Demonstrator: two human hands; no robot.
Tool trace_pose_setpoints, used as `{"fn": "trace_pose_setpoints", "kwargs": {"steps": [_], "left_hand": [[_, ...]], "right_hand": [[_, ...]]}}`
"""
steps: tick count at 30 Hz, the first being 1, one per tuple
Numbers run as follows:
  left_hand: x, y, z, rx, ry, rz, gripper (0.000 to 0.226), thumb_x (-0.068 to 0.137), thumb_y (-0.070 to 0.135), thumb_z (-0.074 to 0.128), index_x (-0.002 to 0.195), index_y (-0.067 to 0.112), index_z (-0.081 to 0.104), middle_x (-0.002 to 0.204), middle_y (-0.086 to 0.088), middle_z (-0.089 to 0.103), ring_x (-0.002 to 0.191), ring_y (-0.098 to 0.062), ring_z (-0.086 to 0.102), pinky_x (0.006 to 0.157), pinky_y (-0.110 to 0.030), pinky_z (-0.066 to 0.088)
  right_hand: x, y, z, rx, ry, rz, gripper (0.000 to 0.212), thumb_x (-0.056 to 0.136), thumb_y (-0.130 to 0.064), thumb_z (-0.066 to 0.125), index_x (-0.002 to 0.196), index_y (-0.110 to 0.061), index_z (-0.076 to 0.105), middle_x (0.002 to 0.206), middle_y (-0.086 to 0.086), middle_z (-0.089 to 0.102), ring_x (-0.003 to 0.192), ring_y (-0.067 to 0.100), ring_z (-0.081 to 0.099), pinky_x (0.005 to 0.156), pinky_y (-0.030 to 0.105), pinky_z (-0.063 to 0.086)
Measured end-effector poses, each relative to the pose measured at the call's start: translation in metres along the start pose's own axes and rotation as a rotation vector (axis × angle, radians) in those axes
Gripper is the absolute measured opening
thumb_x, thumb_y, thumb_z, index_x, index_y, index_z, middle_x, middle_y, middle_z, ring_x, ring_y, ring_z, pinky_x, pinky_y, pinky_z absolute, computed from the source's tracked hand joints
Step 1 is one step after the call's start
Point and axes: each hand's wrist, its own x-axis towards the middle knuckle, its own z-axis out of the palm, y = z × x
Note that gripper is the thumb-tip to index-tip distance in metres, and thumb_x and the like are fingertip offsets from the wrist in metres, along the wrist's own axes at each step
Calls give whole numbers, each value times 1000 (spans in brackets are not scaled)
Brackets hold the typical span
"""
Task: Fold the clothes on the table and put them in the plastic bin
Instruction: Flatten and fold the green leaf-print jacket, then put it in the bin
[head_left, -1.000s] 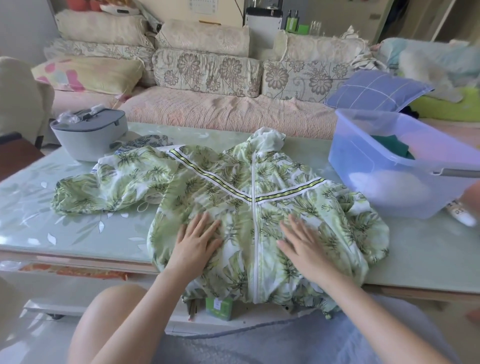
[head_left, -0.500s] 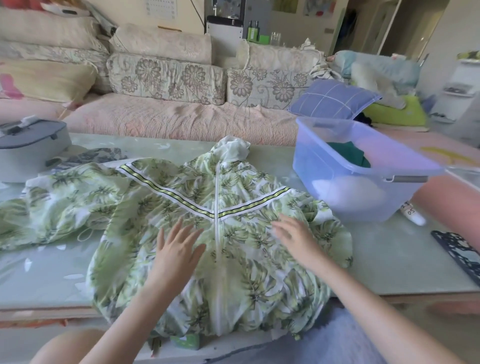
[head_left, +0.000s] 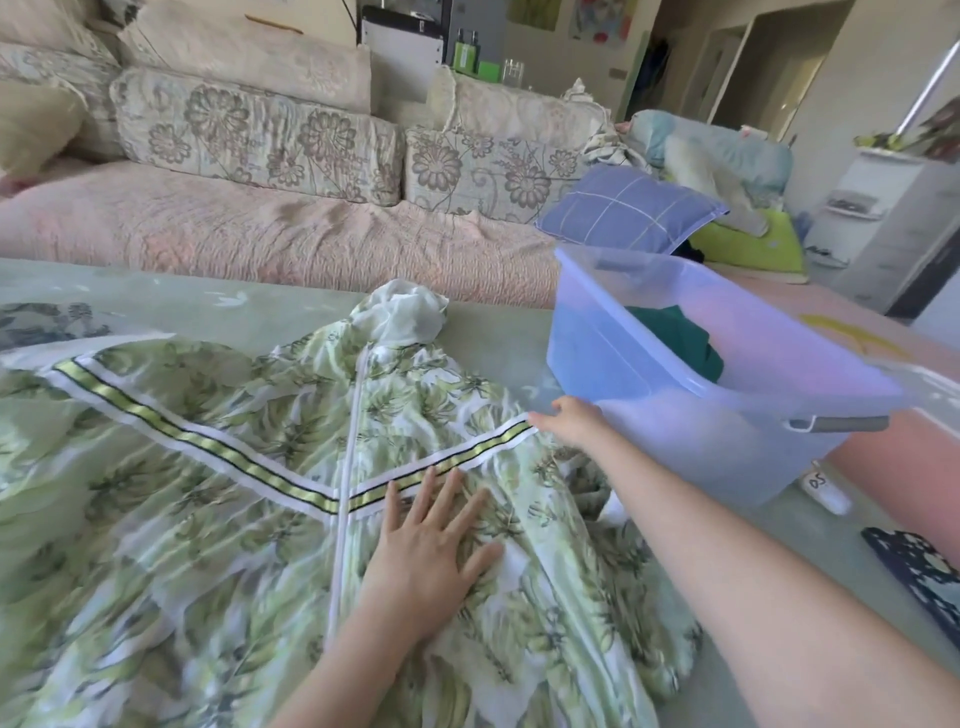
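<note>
The translucent blue plastic bin (head_left: 597, 364) is sitting at the right of the frame on the table (head_left: 519, 332). A dark green garment (head_left: 675, 338) is lying bunched inside it toward the far wall. Something pale is showing through the near wall, too hazy to name. Just below the bin's right corner, a small white object (head_left: 828, 491) is showing a handwritten "05".

The jacket (head_left: 208, 493) is lying spread across the lower left and centre, its hood bunched at the top. It's thin and crinkled, a green leaf print on white with a white zip and a yellow-and-black striped band forming a V.

The left hand (head_left: 431, 551) is pressing flat on it just right of the zip, fingers straight and fanned apart. The right hand (head_left: 569, 421) is touching the band's right end beside the bin, and blur is hiding whether its fingers are pinching.
</note>
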Motion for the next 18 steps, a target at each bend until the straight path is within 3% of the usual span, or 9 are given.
{"fn": "trace_pose_setpoints", "kwargs": {"steps": [3, 5, 8, 10, 13, 18], "left_hand": [[-3, 0, 0, -41, 21, 11, 67, 80, 73, -7, 142, 48, -17, 152, 12, -26, 138, -17, -32, 111, -48, -19], [-3, 0, -1, -62, 55, 5, 71, 78, 74, -10, 142, 45, -21, 152, 11, -27, 137, -15, -32, 112, -44, -18], [-4, -2, -1, -91, 108, -13, 80, 71, 76, -19, 143, 42, -20, 152, 10, -24, 138, -11, -31, 112, -38, -18], [-4, -2, 0, -83, 110, -20, 79, 72, 75, -15, 144, 42, -14, 152, 9, -23, 138, -12, -31, 112, -39, -18], [-2, -1, 2, -71, 123, -31, 80, 73, 75, -15, 146, 42, -10, 153, 8, -22, 138, -15, -31, 113, -40, -17], [-1, -2, 4, -63, 110, -33, 83, 71, 77, -18, 146, 42, -9, 155, 8, -19, 139, -15, -29, 113, -40, -18]], "right_hand": [[18, -5, 7, 14, -63, 9, 60, 84, -49, 63, 127, -8, 54, 125, 10, 59, 117, 27, 53, 93, 29, 43], [26, -12, 8, 96, 66, -20, 43, 83, -32, 69, 120, -11, 59, 110, 8, 63, 106, 25, 57, 78, 27, 45], [34, -22, 8, -75, 342, -107, 27, 85, -23, 65, 110, -15, 60, 112, 10, 63, 115, 29, 48, 85, 32, 42], [38, -23, 19, -150, 387, -159, 25, 87, -19, 63, 110, -12, 57, 117, 11, 59, 117, 29, 45, 90, 34, 38], [36, -16, 34, -72, 331, -185, 30, 93, -16, 55, 120, -4, 46, 127, 16, 50, 120, 31, 42, 95, 34, 32], [6, -3, 7, -3, 164, -260, 64, 91, -22, 60, 144, -8, 28, 148, 12, 32, 135, 27, 32, 107, 33, 28]]}}
